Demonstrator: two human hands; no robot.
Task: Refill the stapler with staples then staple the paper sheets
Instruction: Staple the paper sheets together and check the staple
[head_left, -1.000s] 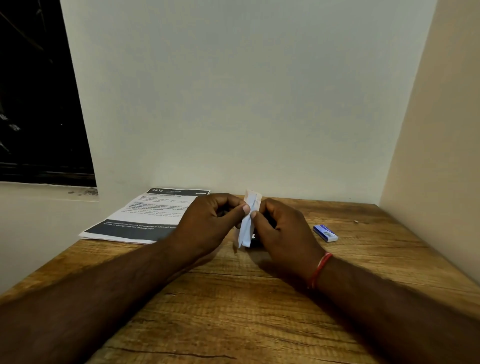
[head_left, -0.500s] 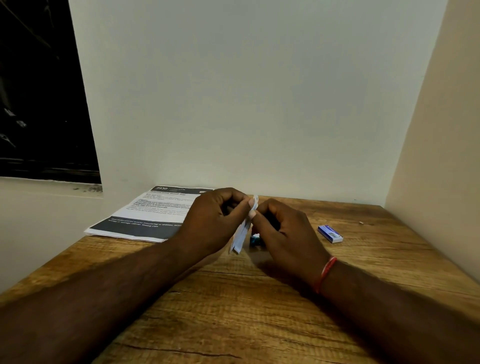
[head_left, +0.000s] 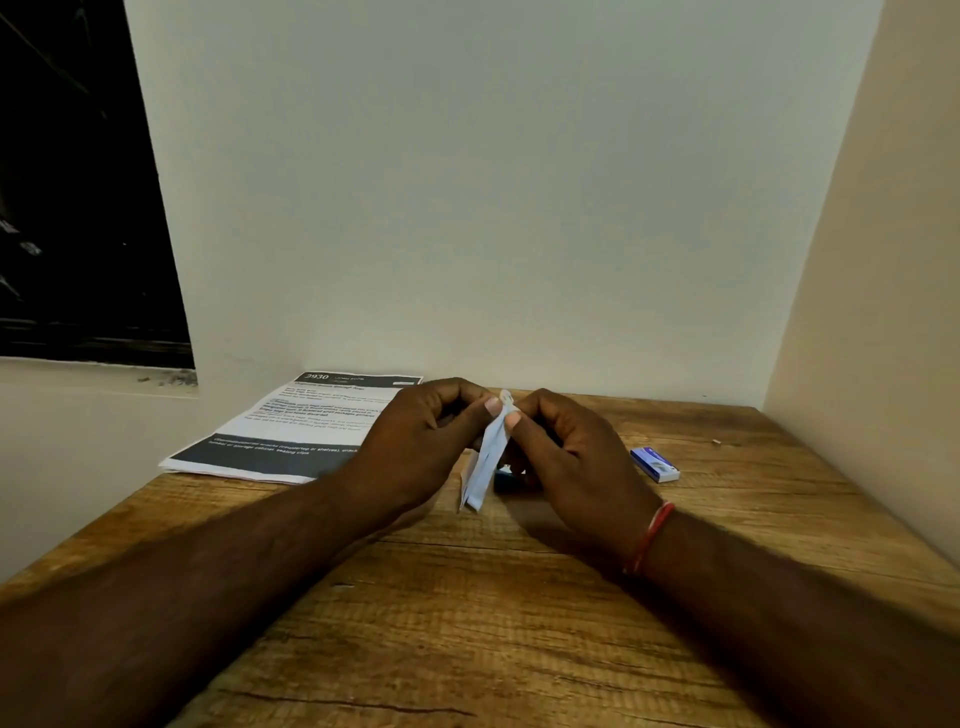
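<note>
Wooden desk (head_left: 467, 597), printed sheets (head_left: 291, 431) headed "2930", left hand (head_left: 415, 441) and right hand (head_left: 571, 457) pinching folded paper (head_left: 485, 467)

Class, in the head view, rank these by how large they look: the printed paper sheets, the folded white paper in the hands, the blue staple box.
1. printed paper sheets
2. folded white paper
3. blue staple box

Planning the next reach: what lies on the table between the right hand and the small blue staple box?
In the head view, only bare wooden table lies between the right hand and the staple box; they are apart, nothing in the gap.
</note>
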